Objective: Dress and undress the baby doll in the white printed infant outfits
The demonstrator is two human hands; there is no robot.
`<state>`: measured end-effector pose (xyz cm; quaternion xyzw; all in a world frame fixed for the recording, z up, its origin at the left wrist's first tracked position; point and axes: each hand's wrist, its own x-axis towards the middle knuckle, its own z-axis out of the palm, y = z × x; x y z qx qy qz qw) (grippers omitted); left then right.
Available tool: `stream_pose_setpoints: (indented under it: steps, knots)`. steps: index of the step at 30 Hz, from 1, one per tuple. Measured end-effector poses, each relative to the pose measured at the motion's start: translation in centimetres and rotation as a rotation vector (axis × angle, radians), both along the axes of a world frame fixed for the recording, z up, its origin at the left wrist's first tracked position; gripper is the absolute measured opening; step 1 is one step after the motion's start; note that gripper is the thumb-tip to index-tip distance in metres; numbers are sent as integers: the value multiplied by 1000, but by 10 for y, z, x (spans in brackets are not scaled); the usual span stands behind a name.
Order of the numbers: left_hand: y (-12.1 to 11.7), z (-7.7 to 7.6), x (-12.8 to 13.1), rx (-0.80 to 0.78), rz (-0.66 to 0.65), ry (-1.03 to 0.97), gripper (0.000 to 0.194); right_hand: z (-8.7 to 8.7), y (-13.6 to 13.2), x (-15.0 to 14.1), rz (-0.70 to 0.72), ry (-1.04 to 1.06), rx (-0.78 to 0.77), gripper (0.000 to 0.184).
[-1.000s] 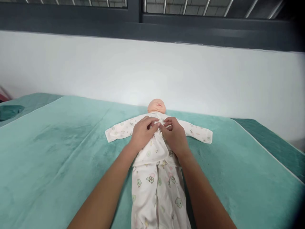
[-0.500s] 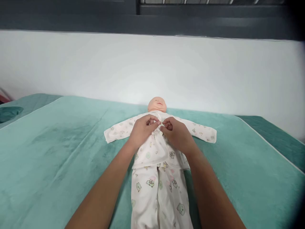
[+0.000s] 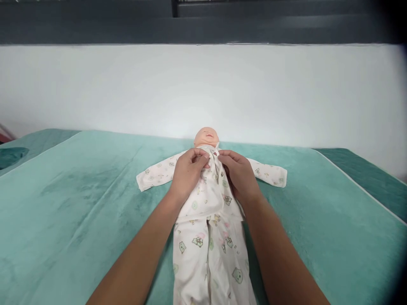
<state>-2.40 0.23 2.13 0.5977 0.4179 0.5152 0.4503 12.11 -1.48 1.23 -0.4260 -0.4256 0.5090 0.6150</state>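
Note:
A baby doll (image 3: 206, 136) lies on its back with its head toward the wall. It wears a white printed shirt (image 3: 203, 199) with its sleeves spread out to both sides, and matching trousers (image 3: 190, 258). At the upper chest, my left hand (image 3: 190, 169) pinches the shirt front between thumb and fingers. Just to its right, my right hand (image 3: 237, 171) grips the other front edge and holds it slightly raised near the neck. My fingers hide the part of the opening between them, so any button there cannot be made out.
A green plush sheet (image 3: 79, 203) covers the bed under the doll and stretches to both sides. Behind it stands a white wall (image 3: 203, 89) with a dark frame (image 3: 95, 23) above. Darker green fabric (image 3: 356, 169) shows at the right edge.
My right hand has lifted its edge of the shirt, which now stands up by the neck. The button seen earlier is out of sight. The view has shifted slightly.

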Motion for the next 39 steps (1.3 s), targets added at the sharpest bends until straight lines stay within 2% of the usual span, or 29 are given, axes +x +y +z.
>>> stream_pose_setpoints:
  steps: [7,11,16,20,24,29,34,39]
  knots:
    - [2,-4,3,-45,20,18,17,-8,4,0,-49,-154,5,29]
    - [1,-4,3,-39,34,41,17,-6,2,1,-16,-186,30,32]
    - [-2,-2,3,-64,28,51,18,-1,-2,0,37,-252,45,31]
    - [-3,0,3,-79,-11,26,18,-1,-2,0,25,-272,52,28]
    - [0,-3,3,-71,-14,-48,16,-1,1,2,-21,-242,0,20]
    - [2,-5,2,-49,-50,-116,16,0,2,3,15,-245,-55,15]
    - [1,-4,2,-51,-58,-106,15,-4,3,-1,-12,-165,-8,16]
    - [3,-6,0,-38,-79,-132,17,-4,2,-3,-60,-240,19,16]
